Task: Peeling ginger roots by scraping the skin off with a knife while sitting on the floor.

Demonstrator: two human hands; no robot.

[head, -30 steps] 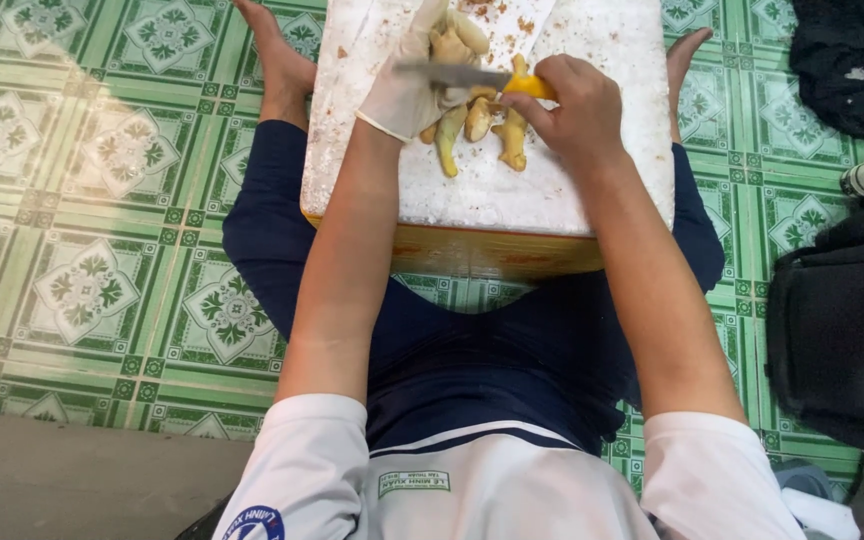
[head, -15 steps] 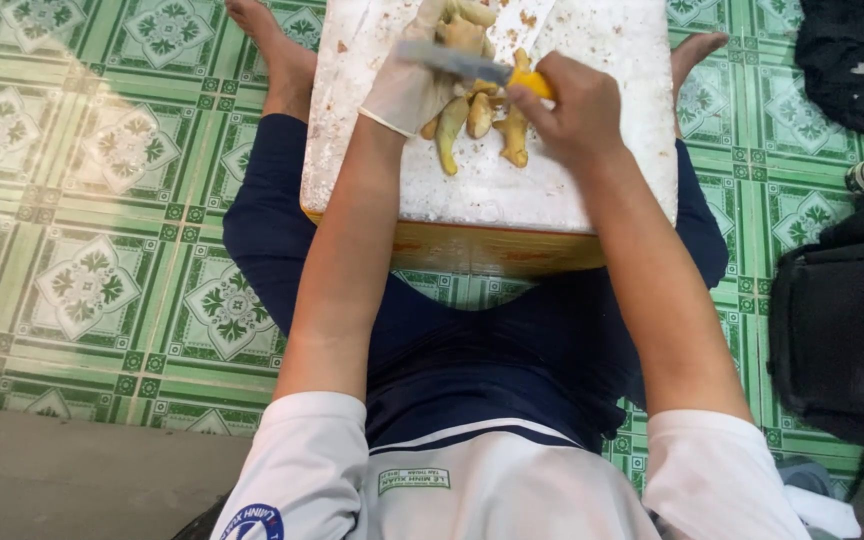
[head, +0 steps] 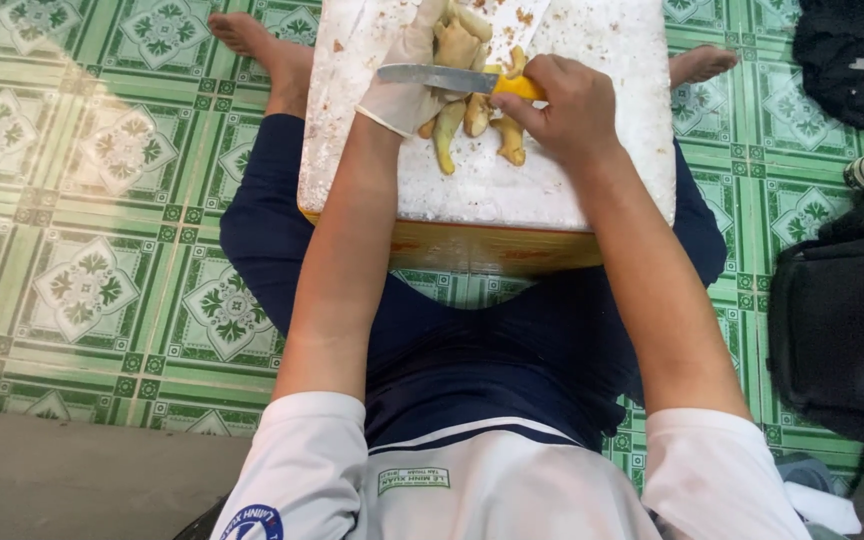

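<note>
Sitting on a green patterned tile floor (head: 102, 200), a person works over one white foam box lid (head: 612, 150) resting on a yellow box (head: 492, 248) between the legs. About four pale yellow chicken feet (head: 472, 110) lie bunched together near the far middle of the lid; the exact count is hard to tell because they overlap. One knife with a steel blade and yellow handle (head: 432, 78) lies crosswise over them, its blade pointing to the person's left.

The left hand (head: 412, 65), in a thin white glove, rests on the pile, its fingers curled down onto the topmost foot and pressing it against the lid, just behind the blade. The bare right hand (head: 567, 105) sits just beside the feet on their right, its fingers closed tightly around the yellow handle. One black cloth (head: 842, 50) lies on the tiles at far right, and one black bag (head: 842, 330) stands near the right knee.
</note>
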